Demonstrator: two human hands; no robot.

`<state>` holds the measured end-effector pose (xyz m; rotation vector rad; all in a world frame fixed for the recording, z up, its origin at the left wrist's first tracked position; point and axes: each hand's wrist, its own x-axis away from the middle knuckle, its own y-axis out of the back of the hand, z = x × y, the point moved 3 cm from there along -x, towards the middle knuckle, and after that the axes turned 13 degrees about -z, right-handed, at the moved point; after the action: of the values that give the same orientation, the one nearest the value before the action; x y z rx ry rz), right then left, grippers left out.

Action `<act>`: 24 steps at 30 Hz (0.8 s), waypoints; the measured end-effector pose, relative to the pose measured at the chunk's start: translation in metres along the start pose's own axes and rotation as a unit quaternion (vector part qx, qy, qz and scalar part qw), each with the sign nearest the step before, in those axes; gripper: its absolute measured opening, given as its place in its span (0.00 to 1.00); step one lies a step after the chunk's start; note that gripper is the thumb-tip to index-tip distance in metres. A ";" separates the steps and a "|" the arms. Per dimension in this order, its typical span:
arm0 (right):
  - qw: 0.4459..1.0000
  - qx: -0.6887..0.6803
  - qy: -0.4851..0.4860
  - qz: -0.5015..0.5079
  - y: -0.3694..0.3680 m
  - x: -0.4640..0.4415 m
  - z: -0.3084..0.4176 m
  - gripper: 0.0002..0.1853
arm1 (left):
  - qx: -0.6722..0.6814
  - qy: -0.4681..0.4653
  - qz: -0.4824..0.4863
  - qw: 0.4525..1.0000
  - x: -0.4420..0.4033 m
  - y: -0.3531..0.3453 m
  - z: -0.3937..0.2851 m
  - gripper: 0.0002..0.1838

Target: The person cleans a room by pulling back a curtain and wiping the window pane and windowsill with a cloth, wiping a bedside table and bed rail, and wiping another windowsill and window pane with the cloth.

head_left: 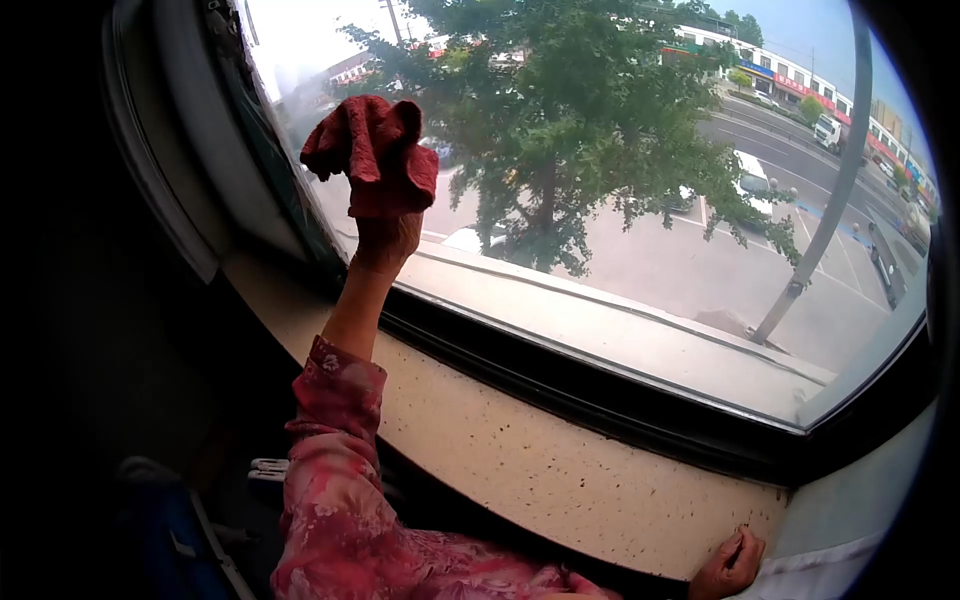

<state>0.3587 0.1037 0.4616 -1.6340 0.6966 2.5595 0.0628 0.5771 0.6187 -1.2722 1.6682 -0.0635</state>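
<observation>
Speckled sill: the cream window sill (520, 470) runs from upper left to lower right, with small dark spots on its surface.
Left hand: it is raised beyond the window sill, and the left hand (388, 238) holds up a dark red cloth (375, 160).
Left fingers: the cloth covers them, so I cannot tell if they are spread or pressed together.
Red cloth: it is bunched, with loose folds at the top, and it is in front of the window glass (620, 250), higher than the left part of the window sill. Whether it touches the glass, I cannot tell.
Left sleeve: the pink floral sleeve (335, 470) crosses over the window sill, and its cuff ends before the wrist.
Right hand: the right hand (730, 565) is at the right end of the window sill, with its fingers curled inward. They hold nothing that I can see.
Window frame: the black window frame (600, 415) goes along the far edge of the window sill.
Outside: beyond the window sill there are a leafy tree (560, 110), a grey pole (838, 190) and a white van (752, 185).
Near side: a white slotted object (268, 470) is below the left part of the window sill.
</observation>
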 end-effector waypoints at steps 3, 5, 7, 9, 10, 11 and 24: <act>0.999 0.004 -0.035 0.021 -0.001 -0.001 0.000 0.08 | -0.617 -0.540 -0.081 0.567 -0.015 0.009 -0.054 0.10; 0.998 0.016 -0.042 0.040 -0.002 0.006 -0.006 0.07 | -0.549 -0.517 -0.119 0.646 -0.025 0.021 -0.065 0.08; 0.996 0.003 -0.068 0.053 -0.007 0.014 -0.013 0.05 | -0.606 -0.601 -0.166 0.494 -0.067 0.109 -0.066 0.13; 0.996 -0.015 -0.069 0.050 -0.011 0.014 -0.018 0.06 | -0.501 -0.510 -0.117 0.690 -0.074 0.109 -0.070 0.10; 0.996 -0.016 -0.057 0.062 -0.009 0.006 -0.010 0.05 | -0.444 -0.492 -0.140 0.735 -0.097 0.141 -0.062 0.09; 0.996 -0.012 -0.063 0.065 -0.009 0.006 -0.010 0.06 | -0.497 -0.491 -0.102 0.708 -0.108 0.151 -0.071 0.07; 0.999 -0.037 -0.018 0.029 -0.013 0.010 -0.019 0.07 | -0.611 -0.520 0.256 0.538 0.071 -0.230 -0.024 0.26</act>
<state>0.3735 0.1061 0.4421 -1.6080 0.6638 2.6785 0.2098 0.4091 0.7129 -1.1207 0.6933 2.1327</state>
